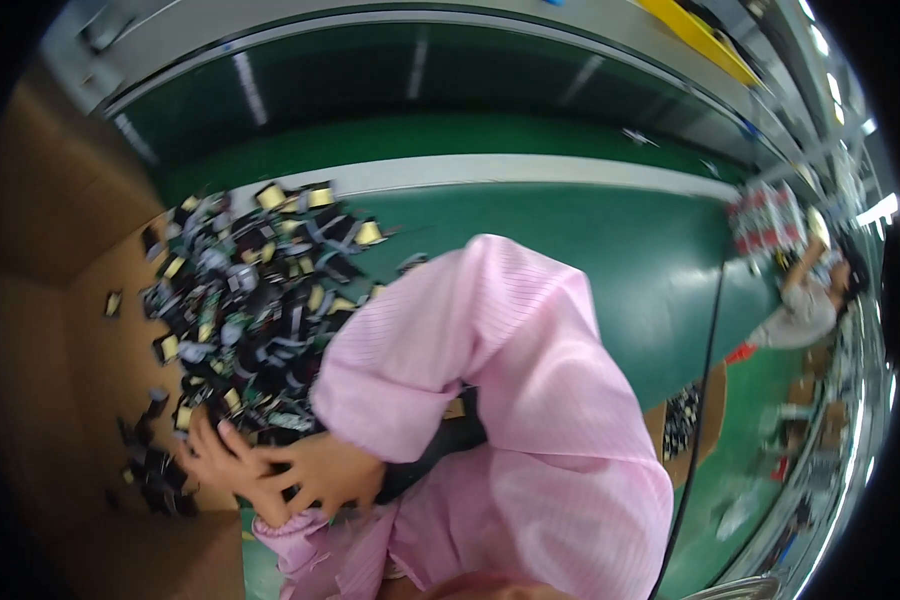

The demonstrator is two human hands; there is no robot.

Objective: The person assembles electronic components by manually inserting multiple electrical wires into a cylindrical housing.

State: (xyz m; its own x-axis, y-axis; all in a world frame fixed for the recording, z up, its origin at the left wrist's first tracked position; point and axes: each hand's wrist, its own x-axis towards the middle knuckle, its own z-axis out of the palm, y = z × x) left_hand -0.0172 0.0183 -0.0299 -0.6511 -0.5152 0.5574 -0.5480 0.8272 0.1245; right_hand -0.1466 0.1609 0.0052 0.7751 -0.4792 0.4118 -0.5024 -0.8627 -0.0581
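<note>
A big heap of small electronic parts (260, 290), black with yellow pads, grey flat pieces and bits of green circuit board, lies at the mouth of a cardboard box (100, 330). My left hand (220, 462) is at the near edge of this heap, fingers stretched out and a little apart. Across its wrist side reaches my right hand (325, 472), with fingers spread and the arm bent over in a pink sleeve. Between the hands are small dark gaps or parts that I cannot make out. I see nothing gripped in either hand.
The parts lie on a green work surface (630, 270) with a white strip (530, 170) along its far side. More parts (160, 475) sit inside the box. At far right a person (800, 310) stands by red-and-white stacked items (767, 220). Another carton (708, 420) of parts stands below.
</note>
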